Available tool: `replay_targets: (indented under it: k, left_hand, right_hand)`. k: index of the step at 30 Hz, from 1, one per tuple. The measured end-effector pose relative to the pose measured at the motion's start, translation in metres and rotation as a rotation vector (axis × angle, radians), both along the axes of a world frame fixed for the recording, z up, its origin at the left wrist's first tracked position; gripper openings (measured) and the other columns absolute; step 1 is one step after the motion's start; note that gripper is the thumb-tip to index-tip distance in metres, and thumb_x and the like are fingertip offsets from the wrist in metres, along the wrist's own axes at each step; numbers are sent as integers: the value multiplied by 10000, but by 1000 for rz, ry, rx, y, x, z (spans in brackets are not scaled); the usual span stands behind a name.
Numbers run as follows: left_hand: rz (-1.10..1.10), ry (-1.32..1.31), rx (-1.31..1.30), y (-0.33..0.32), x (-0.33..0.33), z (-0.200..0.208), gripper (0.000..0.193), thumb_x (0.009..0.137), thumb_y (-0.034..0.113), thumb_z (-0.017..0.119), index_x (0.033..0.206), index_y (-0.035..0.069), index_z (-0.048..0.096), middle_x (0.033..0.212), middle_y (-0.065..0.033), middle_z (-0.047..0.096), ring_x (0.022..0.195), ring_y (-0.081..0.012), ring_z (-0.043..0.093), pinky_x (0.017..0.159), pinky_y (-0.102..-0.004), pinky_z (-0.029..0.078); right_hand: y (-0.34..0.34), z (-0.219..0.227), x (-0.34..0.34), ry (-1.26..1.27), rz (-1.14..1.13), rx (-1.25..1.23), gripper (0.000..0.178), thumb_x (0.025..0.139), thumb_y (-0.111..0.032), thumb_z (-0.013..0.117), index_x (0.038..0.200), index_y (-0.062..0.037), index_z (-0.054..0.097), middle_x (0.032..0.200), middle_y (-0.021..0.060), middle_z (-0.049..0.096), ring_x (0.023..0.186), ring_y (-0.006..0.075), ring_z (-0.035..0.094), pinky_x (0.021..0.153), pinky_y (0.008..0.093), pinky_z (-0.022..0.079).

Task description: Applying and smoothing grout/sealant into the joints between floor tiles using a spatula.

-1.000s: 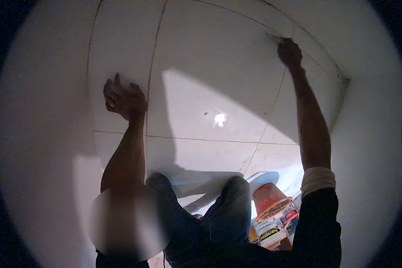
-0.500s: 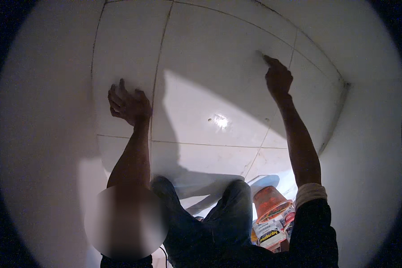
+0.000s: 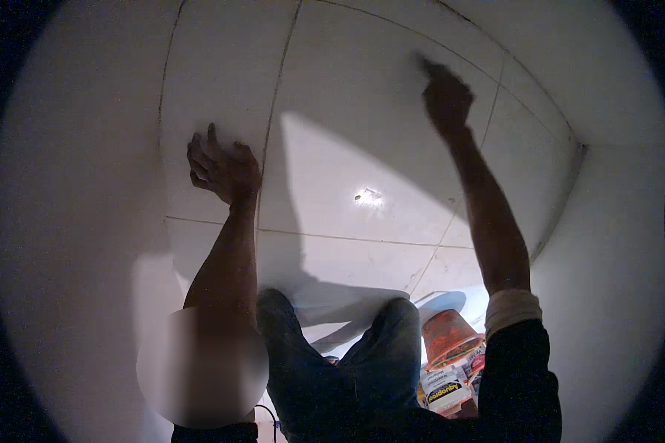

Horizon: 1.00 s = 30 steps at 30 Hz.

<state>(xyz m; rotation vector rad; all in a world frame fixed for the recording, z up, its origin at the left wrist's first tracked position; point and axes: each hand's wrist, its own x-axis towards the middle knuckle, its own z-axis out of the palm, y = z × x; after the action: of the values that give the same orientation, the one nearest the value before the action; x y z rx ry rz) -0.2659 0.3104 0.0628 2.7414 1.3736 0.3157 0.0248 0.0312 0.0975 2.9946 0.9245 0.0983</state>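
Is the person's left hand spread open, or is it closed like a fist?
Partly spread: gaps show between some fingers of the left hand, over the pale tile. Its palm is hidden.

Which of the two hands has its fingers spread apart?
The left hand, splayed over the white tiles; the right hand seems closed around a blurred tool.
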Motion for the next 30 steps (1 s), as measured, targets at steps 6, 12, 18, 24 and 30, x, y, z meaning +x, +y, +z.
replay_targets:
  k: [6, 12, 18, 24, 30]
  left_hand:
    - [40, 25, -3, 2, 2, 0, 576, 909, 331, 573, 1447, 165, 452, 1501, -145, 399, 1425, -330, 304, 1089, -601, 222]
    - [49, 39, -71, 5, 1, 3, 621, 869, 320, 605, 1445, 166, 433, 1509, -147, 372, 1427, -339, 295, 1094, -588, 235]
    - [32, 39, -26, 8, 1, 2, 637, 839, 321, 617, 1429, 149, 451, 1494, -173, 382, 1415, -363, 311, 1087, -586, 256]
    - [25, -11, -27, 14, 1, 3, 605, 854, 364, 570, 1411, 143, 488, 1490, -177, 395, 1410, -375, 326, 1086, -595, 256]
    - [48, 12, -113, 10, 3, 10, 599, 869, 283, 616, 1434, 157, 463, 1509, -141, 395, 1433, -352, 301, 1091, -582, 228]
  right_hand:
    - [27, 4, -15, -38, 114, 152, 450, 827, -16, 541, 1215, -199, 675, 989, 106, 716, 792, 301, 704, 683, 475, 565]
    - [23, 22, -13, 223, 82, -89, 497, 823, -31, 506, 1248, -229, 670, 1052, 84, 715, 840, 318, 700, 712, 468, 560]
    - [30, 19, -12, 43, 65, 60, 444, 840, -35, 516, 1224, -195, 673, 1118, 78, 714, 912, 308, 701, 762, 462, 559]
    - [62, 17, -35, 127, 198, 239, 428, 887, -38, 499, 1260, -202, 629, 1166, 89, 692, 921, 311, 702, 746, 478, 560]
    - [91, 25, 6, 205, 88, -54, 445, 825, 9, 511, 1204, -156, 677, 1182, 87, 702, 925, 297, 709, 777, 433, 565]
